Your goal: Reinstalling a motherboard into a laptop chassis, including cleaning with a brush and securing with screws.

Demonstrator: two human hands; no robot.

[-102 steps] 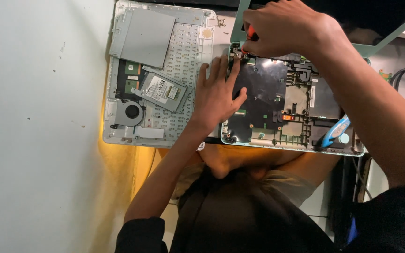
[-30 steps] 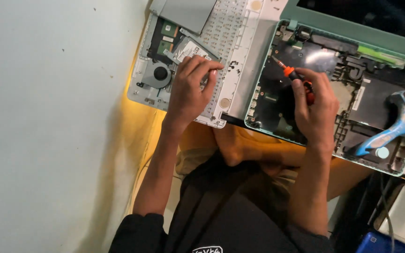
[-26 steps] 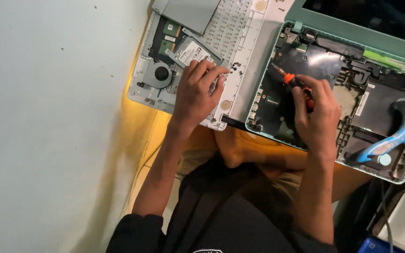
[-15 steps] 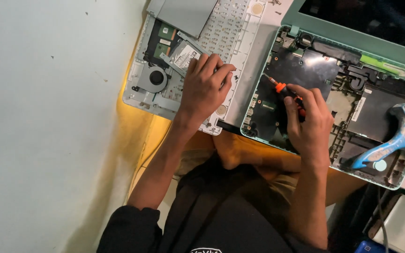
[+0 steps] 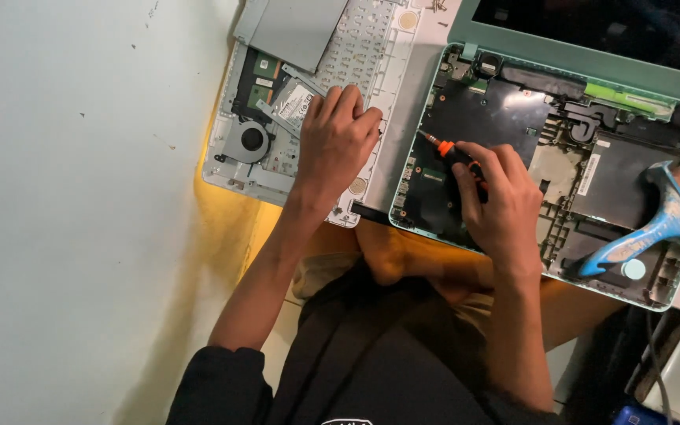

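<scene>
While left hand (image 5: 338, 142) rests flat on white panel (image 5: 371, 55); right grip (image 5: 497, 206) clamps screwdriver (image 5: 452, 156), tip seemingly touching board (image 5: 489, 110).

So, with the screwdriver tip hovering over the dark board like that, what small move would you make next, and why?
Probably lower the screwdriver tip onto the board of the green base shell: the right hand grips it tilted, while the left hand lies flat on the white keyboard frame.
</scene>
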